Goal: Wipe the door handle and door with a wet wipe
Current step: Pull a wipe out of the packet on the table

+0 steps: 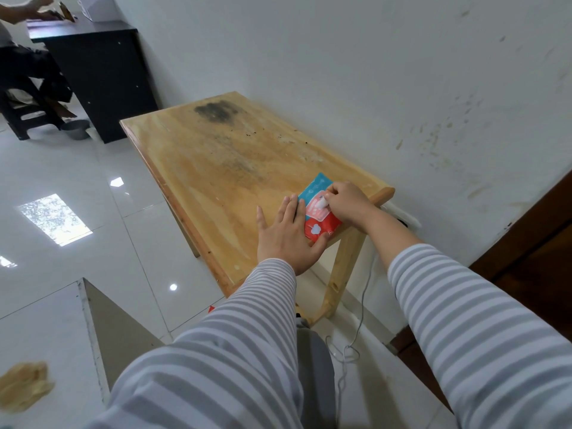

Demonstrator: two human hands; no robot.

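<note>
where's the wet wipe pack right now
In the head view the wet wipe pack lies at the near right corner of the wooden table, close to the wall, pinned flat by the left hand while the right hand pinches at its opening.

wet wipe pack (pixel 318 212) print too blurred, no legible text

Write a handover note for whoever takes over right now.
Left hand: open, flat, pinning the wipes pack on the table.
Right hand: pinching a wipe at the pack's opening; it is only partly out.
Door: at the right edge; its handle is out of view.
Done: pack steadied, wipe gripped.
Left: pull the wipe free, then wipe the handle and door.
</note>
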